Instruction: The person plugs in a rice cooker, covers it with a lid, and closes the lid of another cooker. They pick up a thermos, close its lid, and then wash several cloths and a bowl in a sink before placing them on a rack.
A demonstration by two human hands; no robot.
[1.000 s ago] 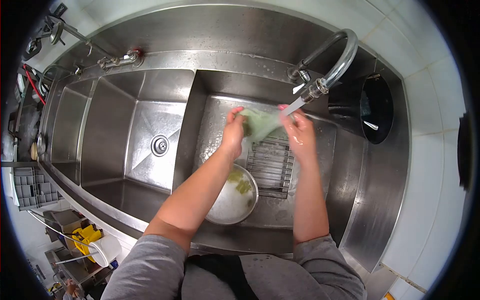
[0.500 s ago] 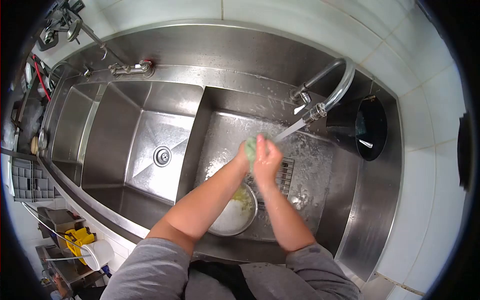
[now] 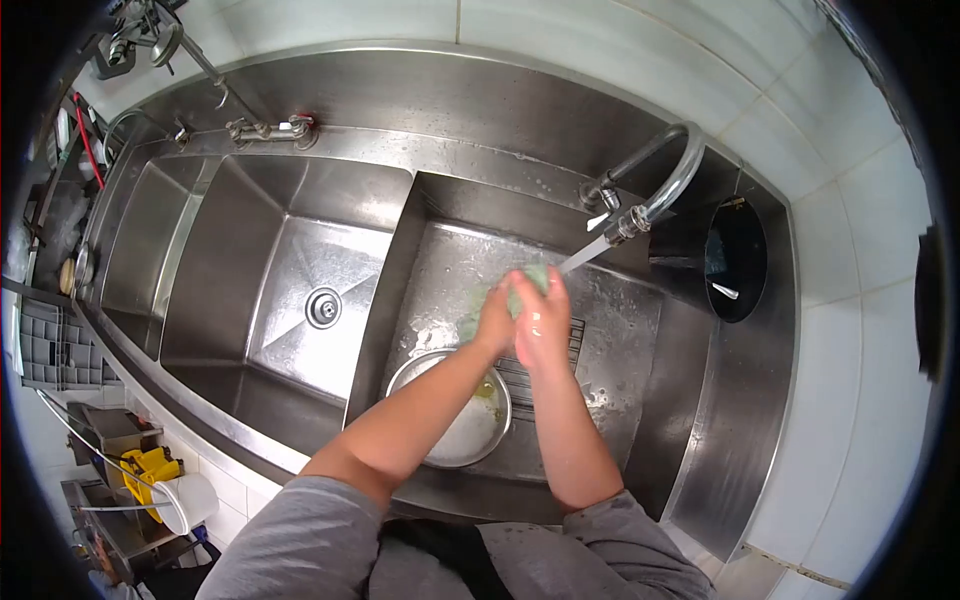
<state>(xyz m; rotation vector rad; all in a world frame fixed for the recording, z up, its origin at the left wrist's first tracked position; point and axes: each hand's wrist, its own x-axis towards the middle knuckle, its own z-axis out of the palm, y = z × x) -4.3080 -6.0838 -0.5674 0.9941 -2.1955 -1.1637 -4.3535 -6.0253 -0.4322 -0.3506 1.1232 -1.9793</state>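
Close together over the right sink basin, my left hand (image 3: 496, 318) and my right hand (image 3: 541, 320) are both closed around a pale green cloth (image 3: 535, 277). Some of the green shows above the fingers, and more hangs left of my left hand. Water runs from the curved faucet (image 3: 632, 222) onto the cloth and the fingertips. Below my wrists, a round metal bowl (image 3: 470, 437) of whitish suds with yellow-green bits sits in the basin, partly covered by my left forearm. Beside it lies a wire rack (image 3: 575, 350), partly hidden by my right forearm.
A steel divider (image 3: 385, 290) separates the wet right basin (image 3: 625, 320) from another basin with a drain (image 3: 323, 308). A dark bucket (image 3: 735, 262) stands at the right. At lower left are a grey crate (image 3: 60, 345), a white bucket (image 3: 187, 503) and a yellow object (image 3: 150, 470).
Both hands have shifted slightly, my right hand toward the right, with the cloth now higher under the stream and partly spread to the left. The view has moved a little.
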